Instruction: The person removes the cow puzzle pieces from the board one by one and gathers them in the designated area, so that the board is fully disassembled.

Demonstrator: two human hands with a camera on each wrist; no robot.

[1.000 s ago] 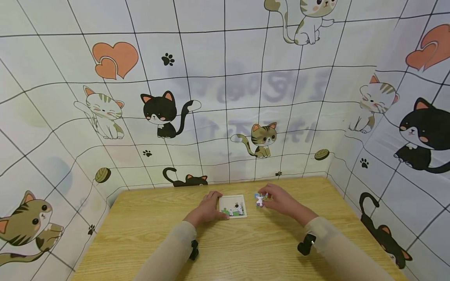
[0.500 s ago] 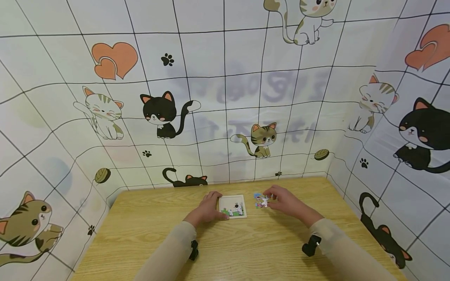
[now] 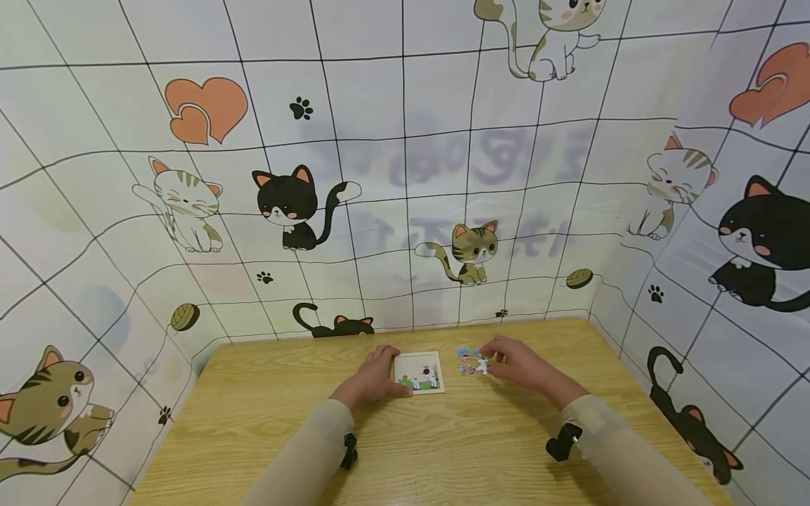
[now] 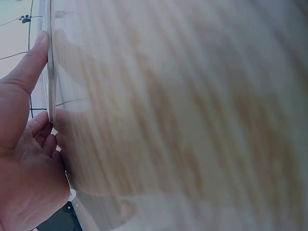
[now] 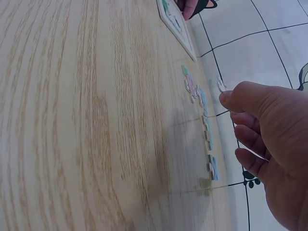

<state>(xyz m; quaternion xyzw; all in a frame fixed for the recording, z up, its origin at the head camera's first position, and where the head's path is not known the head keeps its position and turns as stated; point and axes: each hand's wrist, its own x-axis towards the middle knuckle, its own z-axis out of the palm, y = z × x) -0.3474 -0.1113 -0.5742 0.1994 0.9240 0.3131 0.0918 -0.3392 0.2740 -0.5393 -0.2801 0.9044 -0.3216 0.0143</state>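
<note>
Wood-grain table (image 3: pixel 436 450), cat-print wall (image 3: pixel 373 169) behind; left hand (image 3: pixel 372 379) grips puzzle frame (image 3: pixel 414 365), right hand (image 3: pixel 517 362) pinches white piece (image 5: pixel 221 85)

I count one puzzle tray (image 3: pixel 411 363) on one wooden table (image 3: pixel 443 443), one left hand (image 3: pixel 375 378) at this tray's left edge, and, to its right, one right hand (image 3: pixel 517 362) with one pinched jigsaw piece (image 5: pixel 221 85), plus at least three loose pieces (image 3: pixel 467 369); their exact number is unclear.

White walls (image 3: pixel 367 91) on three sides, black grid lines (image 3: pixel 404 91), orange hearts (image 3: pixel 224 105) at ten o'clock, black-and-white cat print (image 3: pixel 778 228) at three, tabby print (image 3: pixel 53 393) at eight, wood-grain tabletop (image 3: pixel 436 457) at six, soft light
</note>
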